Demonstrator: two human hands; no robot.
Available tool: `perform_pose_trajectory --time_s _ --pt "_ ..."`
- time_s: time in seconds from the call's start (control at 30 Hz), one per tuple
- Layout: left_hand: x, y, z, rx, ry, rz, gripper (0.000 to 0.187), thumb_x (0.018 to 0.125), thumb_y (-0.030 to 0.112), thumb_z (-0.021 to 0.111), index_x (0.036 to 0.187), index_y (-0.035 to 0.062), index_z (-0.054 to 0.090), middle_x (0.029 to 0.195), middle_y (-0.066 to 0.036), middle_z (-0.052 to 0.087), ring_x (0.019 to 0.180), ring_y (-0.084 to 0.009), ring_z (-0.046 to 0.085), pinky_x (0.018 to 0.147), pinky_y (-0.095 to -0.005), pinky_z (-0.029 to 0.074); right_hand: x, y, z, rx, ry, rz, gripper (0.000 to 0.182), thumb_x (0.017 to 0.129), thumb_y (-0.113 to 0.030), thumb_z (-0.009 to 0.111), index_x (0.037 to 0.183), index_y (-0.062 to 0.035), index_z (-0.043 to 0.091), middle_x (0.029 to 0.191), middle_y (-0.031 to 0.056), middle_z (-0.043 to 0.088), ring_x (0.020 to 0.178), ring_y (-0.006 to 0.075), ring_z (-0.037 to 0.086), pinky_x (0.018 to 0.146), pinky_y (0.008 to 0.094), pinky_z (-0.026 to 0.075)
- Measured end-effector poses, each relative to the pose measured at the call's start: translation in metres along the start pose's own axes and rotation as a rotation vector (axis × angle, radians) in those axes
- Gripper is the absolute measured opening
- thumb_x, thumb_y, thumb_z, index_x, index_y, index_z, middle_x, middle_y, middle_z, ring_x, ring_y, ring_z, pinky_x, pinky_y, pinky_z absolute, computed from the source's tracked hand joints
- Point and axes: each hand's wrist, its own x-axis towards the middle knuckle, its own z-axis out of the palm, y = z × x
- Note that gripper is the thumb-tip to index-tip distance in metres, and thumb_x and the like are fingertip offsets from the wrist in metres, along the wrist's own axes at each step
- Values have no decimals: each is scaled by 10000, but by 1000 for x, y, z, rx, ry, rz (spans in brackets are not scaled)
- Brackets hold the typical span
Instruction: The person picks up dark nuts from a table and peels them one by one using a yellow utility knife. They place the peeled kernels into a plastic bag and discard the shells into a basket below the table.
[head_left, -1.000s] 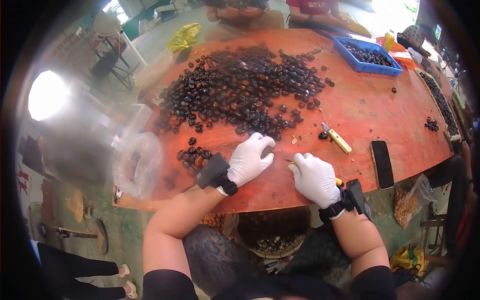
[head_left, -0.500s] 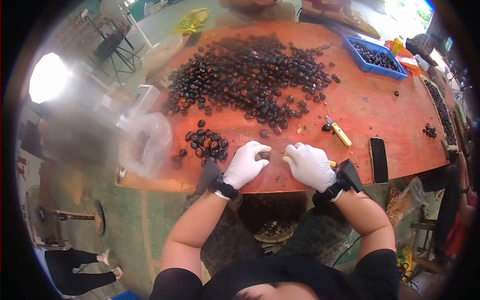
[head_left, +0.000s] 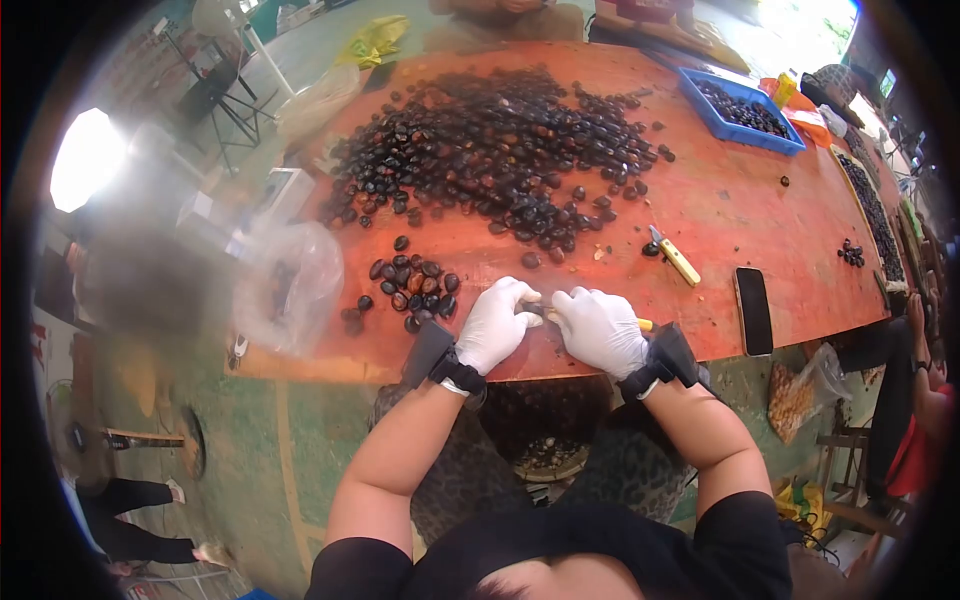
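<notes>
In the white-gloved fingers of my left hand (head_left: pixel 492 328) is a dark brown nut (head_left: pixel 531 308), mostly covered by the fingertips. My right hand (head_left: pixel 602 332), also gloved, is closed around a small knife whose yellow handle (head_left: pixel 646 325) sticks out behind the palm. Both hands meet at the nut just above the table's near edge, and the blade is hidden between them. A small pile of shiny dark nuts (head_left: pixel 418 287) lies left of my left hand. Beyond both hands spreads a large heap of the same nuts (head_left: pixel 490 150).
On the red table (head_left: pixel 720 220) lie another yellow-handled knife (head_left: pixel 680 262) and a phone (head_left: pixel 753 311). A blue tray (head_left: pixel 735 130) of dark nuts stands at the far right. At the left edge is a clear plastic bag (head_left: pixel 300 290). Other people sit around the table.
My right hand has moved left with the knife, up against the nut in my left hand. The gap between the hands has closed. The view has shifted slightly.
</notes>
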Motion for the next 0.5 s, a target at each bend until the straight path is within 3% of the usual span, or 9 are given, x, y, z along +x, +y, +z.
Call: perform_pose_trajectory --time_s 0.1,0.27,0.37,0.5 --pt "0 -1 1 -2 20 5 296 752 3 795 1012 -17 654 941 -100 618 816 -217 634 762 -335 515 -3 2 -1 -99 -50 11 170 915 -271 620 896 -106 586 767 112 636 716 299 683 583 431 542" --pt "-4 10 2 92 64 -5 322 731 49 830 949 -4 598 903 -109 574 770 -242 601 718 -351 496 -4 -4 -3 -11 -12 83 177 910 -269 628 910 -98 583 787 120 635 723 297 686 585 428 547" --pt "-5 16 1 106 71 -19 333 732 68 830 948 8 584 939 -139 590 816 -319 634 741 -406 511 -4 -10 -3 38 17 98 166 912 -257 628 914 -98 583 814 124 637 727 296 689 584 425 550" --pt "-4 15 3 133 91 -12 335 734 80 843 927 -11 585 885 -122 557 751 -258 584 699 -359 487 -1 -11 0 71 -21 121 154 911 -242 628 913 -94 587 833 128 639 727 293 695 585 423 553"
